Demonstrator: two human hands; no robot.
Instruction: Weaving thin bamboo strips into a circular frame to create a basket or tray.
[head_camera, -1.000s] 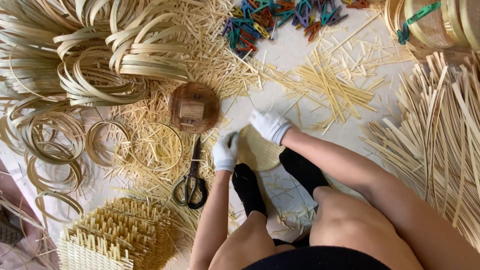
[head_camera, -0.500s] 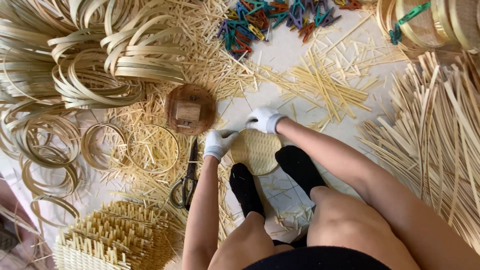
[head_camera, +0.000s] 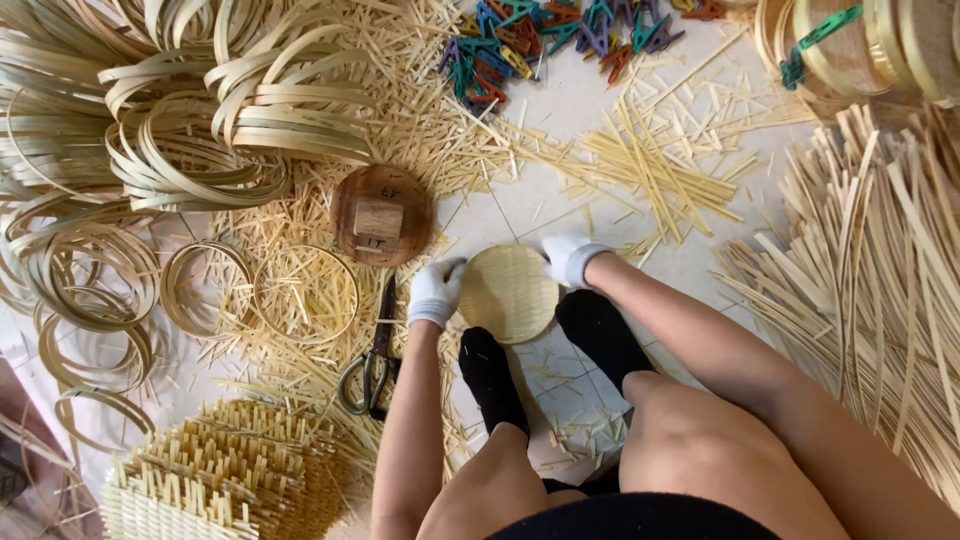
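A small round woven bamboo disc lies on the tiled floor between my black-socked feet. My left hand, in a white glove, grips its left rim. The gloved right hand holds the disc's upper right rim. Just beyond the left hand sits a round wooden mould with a block on top. Black-handled scissors rest on the floor beside my left forearm.
Piles of bent bamboo strips and loose hoops fill the left. Cut splints litter the floor ahead, coloured clothespins lie farther off, long strips spread on the right, woven mats are stacked at lower left.
Both hands have spread apart from the middle of the disc to its left and right rims. The whole woven disc now shows flat on the floor.
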